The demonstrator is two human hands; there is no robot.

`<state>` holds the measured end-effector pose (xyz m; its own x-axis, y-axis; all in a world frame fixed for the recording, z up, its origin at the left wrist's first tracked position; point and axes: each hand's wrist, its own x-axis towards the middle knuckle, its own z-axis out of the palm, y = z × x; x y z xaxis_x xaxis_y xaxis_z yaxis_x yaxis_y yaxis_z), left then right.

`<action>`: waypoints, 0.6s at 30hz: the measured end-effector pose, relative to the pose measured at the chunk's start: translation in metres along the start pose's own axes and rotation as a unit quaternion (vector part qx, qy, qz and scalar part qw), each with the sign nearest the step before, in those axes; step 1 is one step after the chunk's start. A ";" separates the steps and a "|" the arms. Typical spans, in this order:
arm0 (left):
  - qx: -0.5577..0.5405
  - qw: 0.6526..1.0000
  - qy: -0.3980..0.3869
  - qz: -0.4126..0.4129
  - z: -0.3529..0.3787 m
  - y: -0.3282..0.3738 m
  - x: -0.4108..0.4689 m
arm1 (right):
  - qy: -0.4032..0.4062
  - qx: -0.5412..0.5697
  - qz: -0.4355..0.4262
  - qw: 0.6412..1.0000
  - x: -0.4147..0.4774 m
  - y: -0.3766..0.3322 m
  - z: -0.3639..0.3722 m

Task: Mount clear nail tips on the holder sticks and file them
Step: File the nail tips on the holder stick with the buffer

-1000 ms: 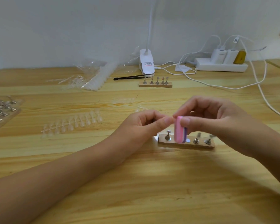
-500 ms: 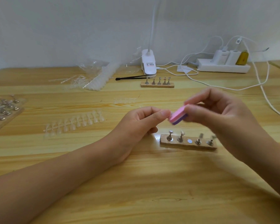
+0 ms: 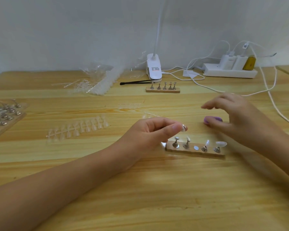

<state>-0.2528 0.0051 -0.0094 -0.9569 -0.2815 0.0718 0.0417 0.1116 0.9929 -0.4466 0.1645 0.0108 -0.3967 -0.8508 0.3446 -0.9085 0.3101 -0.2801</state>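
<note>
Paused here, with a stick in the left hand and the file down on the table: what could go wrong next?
1. The left hand pinches the stick only by its fingertips, so it may slip and drop.
2. Returning it to the empty spot on the base could knock the neighbouring tipped sticks.
3. The right hand hovers by the file; a sweep could push it into the base.

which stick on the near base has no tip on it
The leftmost stick: its metal top is bare, while the other three carry clear tips.
</note>
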 end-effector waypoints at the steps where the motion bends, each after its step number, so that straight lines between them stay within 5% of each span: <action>1: -0.001 1.000 -0.001 -0.001 -0.001 0.000 0.000 | 0.018 0.024 -0.018 0.999 -0.001 -0.005 -0.002; 8: -0.001 1.000 -0.010 0.006 -0.001 0.001 0.000 | -0.040 0.162 -0.167 0.972 -0.014 -0.050 -0.006; 15: 0.048 0.998 -0.032 0.024 0.001 0.000 -0.001 | -0.049 0.199 -0.133 0.970 -0.013 -0.055 0.001; 18: 0.038 0.999 -0.011 0.020 0.001 -0.001 0.000 | -0.072 0.244 -0.050 0.966 -0.008 -0.043 -0.008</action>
<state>-0.2536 0.0059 -0.0107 -0.9613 -0.2536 0.1075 0.0580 0.1950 0.9791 -0.4053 0.1610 0.0274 -0.2556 -0.9274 0.2731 -0.7567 0.0161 -0.6536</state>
